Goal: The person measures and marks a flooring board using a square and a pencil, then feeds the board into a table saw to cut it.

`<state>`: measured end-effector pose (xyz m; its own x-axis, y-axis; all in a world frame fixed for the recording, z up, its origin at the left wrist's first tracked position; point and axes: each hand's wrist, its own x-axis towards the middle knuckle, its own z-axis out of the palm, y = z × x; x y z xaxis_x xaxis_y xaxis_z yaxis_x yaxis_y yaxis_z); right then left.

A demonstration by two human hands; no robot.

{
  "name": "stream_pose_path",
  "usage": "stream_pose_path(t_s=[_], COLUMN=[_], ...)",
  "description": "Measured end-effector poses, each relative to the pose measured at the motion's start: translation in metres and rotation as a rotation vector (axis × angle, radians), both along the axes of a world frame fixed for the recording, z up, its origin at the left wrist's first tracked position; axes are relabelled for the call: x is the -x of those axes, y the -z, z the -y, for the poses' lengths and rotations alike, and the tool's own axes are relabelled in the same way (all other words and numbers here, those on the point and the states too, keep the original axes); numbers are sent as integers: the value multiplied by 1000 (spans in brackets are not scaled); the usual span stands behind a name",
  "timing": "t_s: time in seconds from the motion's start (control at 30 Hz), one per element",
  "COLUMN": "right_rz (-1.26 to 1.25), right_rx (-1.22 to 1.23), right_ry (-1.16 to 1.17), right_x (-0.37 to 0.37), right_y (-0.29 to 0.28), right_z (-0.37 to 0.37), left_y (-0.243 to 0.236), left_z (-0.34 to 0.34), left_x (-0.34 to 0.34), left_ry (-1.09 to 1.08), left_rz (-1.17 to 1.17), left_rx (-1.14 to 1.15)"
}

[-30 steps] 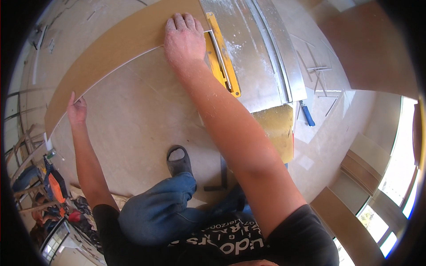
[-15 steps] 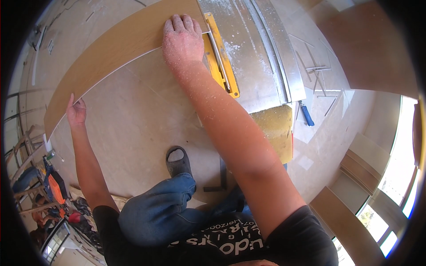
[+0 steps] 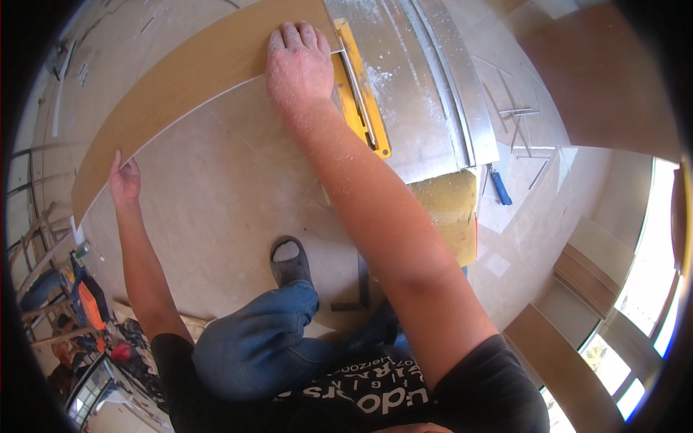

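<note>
My left hand (image 3: 124, 182) grips the near edge of a long tan board (image 3: 180, 65) near its left end, fingers partly hidden under it. My right hand (image 3: 300, 68) lies on top of the board at its right part, fingers slightly bent and thumb hidden. Beside it is a yellow insert (image 3: 382, 148) with a thin metal blade or strip along it, set in a dusty silver metal table (image 3: 404, 79) with a long channel. A yellow housing (image 3: 451, 216) sits below the table's near edge.
A blue-handled tool (image 3: 501, 189) and thin offcuts (image 3: 527, 112) lie right of the table. A large brown panel (image 3: 606, 79) is at upper right, leaning boards (image 3: 577, 274) at lower right. A cluttered pile (image 3: 94, 303) is at left. My sandalled foot (image 3: 289, 260) stands on the floor.
</note>
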<state>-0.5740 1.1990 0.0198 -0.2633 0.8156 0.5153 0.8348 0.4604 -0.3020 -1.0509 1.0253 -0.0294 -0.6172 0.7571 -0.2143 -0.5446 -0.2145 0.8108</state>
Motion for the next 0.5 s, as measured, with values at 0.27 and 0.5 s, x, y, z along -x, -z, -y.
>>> stream_pose_path(t_s=[0.27, 0.5], right_rz=[-9, -18], right_rx=[-19, -18], right_ry=[10, -2], right_x=[-1, 1], right_y=[1, 5], right_z=[0, 1], left_y=[-3, -1], left_z=[1, 4], left_x=[3, 3], left_ry=[52, 60], left_rz=[15, 16], left_rx=[-18, -28])
